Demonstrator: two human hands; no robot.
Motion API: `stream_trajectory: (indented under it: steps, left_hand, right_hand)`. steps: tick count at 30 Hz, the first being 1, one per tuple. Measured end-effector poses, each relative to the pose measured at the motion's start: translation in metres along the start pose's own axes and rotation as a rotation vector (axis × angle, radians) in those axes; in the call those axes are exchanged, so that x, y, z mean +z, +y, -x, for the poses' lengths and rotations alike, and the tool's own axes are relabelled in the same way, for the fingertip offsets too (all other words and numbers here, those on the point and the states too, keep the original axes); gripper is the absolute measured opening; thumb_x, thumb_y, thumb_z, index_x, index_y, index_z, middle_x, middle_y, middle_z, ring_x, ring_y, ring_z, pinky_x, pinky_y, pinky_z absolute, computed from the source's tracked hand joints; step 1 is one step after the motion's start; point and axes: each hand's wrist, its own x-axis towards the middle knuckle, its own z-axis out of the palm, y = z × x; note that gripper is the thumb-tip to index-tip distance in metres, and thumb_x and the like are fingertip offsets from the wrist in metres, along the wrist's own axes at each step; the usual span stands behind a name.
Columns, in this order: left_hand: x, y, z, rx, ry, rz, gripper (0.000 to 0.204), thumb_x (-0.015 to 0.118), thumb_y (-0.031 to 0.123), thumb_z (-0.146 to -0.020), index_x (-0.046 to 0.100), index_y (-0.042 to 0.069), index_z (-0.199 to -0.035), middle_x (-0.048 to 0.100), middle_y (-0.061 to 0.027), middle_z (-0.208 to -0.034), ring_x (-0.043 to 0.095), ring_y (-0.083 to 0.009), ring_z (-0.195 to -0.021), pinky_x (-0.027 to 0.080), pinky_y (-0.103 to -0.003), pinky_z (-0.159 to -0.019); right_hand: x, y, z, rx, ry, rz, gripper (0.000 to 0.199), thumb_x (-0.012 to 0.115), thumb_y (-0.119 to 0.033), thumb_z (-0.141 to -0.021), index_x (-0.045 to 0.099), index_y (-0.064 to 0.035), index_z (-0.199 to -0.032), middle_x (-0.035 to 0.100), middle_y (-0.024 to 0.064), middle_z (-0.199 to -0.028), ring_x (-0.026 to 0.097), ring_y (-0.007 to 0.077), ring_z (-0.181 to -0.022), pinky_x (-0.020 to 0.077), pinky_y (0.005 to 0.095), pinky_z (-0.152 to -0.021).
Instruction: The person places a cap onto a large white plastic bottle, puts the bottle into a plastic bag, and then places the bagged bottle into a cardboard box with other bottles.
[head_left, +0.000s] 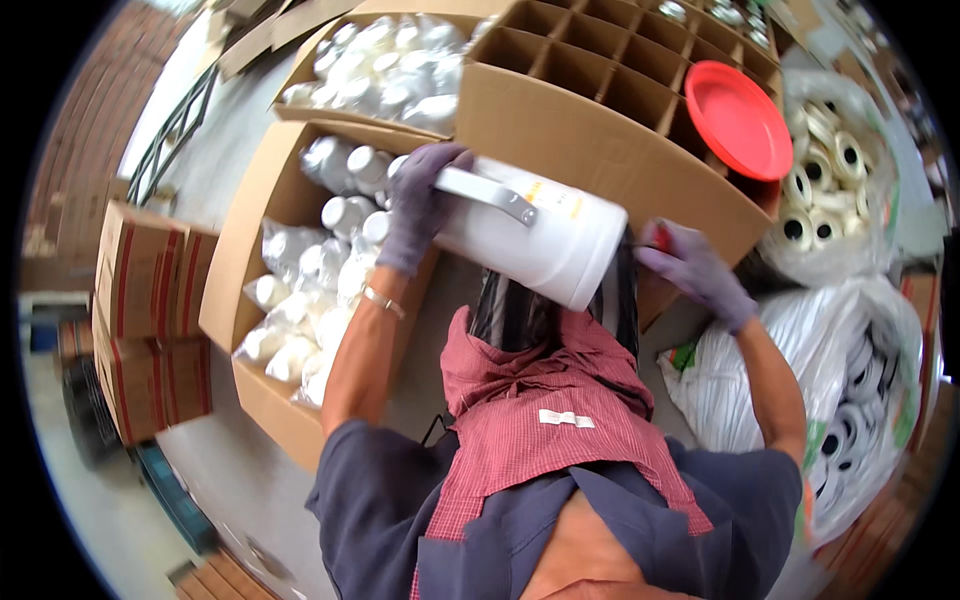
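A white jug [540, 230] with a side handle lies tilted across my lap, its broad base toward the right. My left hand [415, 205], in a purple-grey glove, is closed round its narrower end near the handle. Just off the jug's base, my right hand [700, 272], gloved the same way, is closed on a small red thing [662, 238]. Most of that red thing is hidden by the fingers, so its kind does not show.
An open carton [285, 165] of bagged white-and-silver pieces stands at the left. Ahead is a tall carton [580, 130] with cardboard dividers, a round red dish [738, 120] on its right corner. Plastic bags of ring-shaped parts [820, 190] and white parts [770, 360] sit at the right.
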Motion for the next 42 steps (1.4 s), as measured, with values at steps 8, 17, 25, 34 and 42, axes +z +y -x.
stream_trajectory:
  steps: [8, 17, 25, 34, 42]
  left_hand:
    - [0.04, 0.076, -0.012, 0.81, -0.568, 0.199, 0.037, 0.069, 0.02, -0.076, 0.061, 0.013, -0.111, 0.059, -0.0064, -0.12, 0.052, -0.0266, -0.121, 0.037, -0.044, -0.109]
    - [-0.045, -0.324, 0.057, -0.877, 0.047, -0.491, 0.039, 0.05, 0.052, -0.092, 0.067, 0.03, -0.119, 0.055, -0.0152, -0.132, 0.045, -0.036, -0.126, 0.037, -0.042, -0.105]
    - [-0.06, -0.418, 0.084, -0.958, 0.306, -0.155, 0.042, 0.045, 0.042, -0.097, 0.065, 0.015, -0.122, 0.057, -0.012, -0.132, 0.052, -0.0299, -0.122, 0.039, -0.037, -0.103]
    - [0.008, -0.054, -0.093, -0.404, -0.366, 1.185, 0.031, 0.048, 0.019, -0.097, 0.066, -0.001, -0.111, 0.064, -0.0079, -0.115, 0.058, -0.0167, -0.107, 0.043, -0.029, -0.097]
    - [0.018, -0.084, -0.063, -0.239, -0.597, 1.111, 0.096, 0.073, 0.047, -0.077, 0.028, -0.001, -0.147, 0.034, -0.0149, -0.15, 0.027, -0.0225, -0.141, 0.02, -0.039, -0.117]
  right_hand:
    - [-0.156, 0.133, -0.066, 0.013, 0.619, 0.789, 0.019, 0.055, -0.018, -0.093, 0.055, -0.0005, -0.102, 0.062, 0.0214, -0.095, 0.061, 0.0367, -0.086, 0.0484, 0.0421, -0.076]
    - [-0.097, 0.068, -0.084, -0.146, 0.6, 0.714, 0.024, 0.056, -0.006, -0.09, 0.058, 0.0014, -0.113, 0.061, 0.0188, -0.111, 0.058, 0.0336, -0.106, 0.043, 0.0414, -0.097]
    - [-0.035, 0.04, -0.101, -0.211, 0.353, 0.705, 0.03, 0.056, -0.003, -0.086, 0.058, -0.0011, -0.116, 0.058, 0.0158, -0.12, 0.053, 0.0346, -0.116, 0.036, 0.0462, -0.107]
    - [0.042, -0.031, -0.238, -0.088, -0.071, -0.53, 0.037, 0.068, -0.016, -0.083, 0.06, -0.0028, -0.117, 0.063, 0.0085, -0.106, 0.062, 0.0163, -0.088, 0.0523, 0.0304, -0.079]
    - [-0.067, 0.041, -0.229, 0.196, 0.039, -1.504, 0.024, 0.061, -0.025, -0.092, 0.058, -0.0029, -0.101, 0.065, 0.006, -0.088, 0.063, 0.0142, -0.075, 0.054, 0.0261, -0.055]
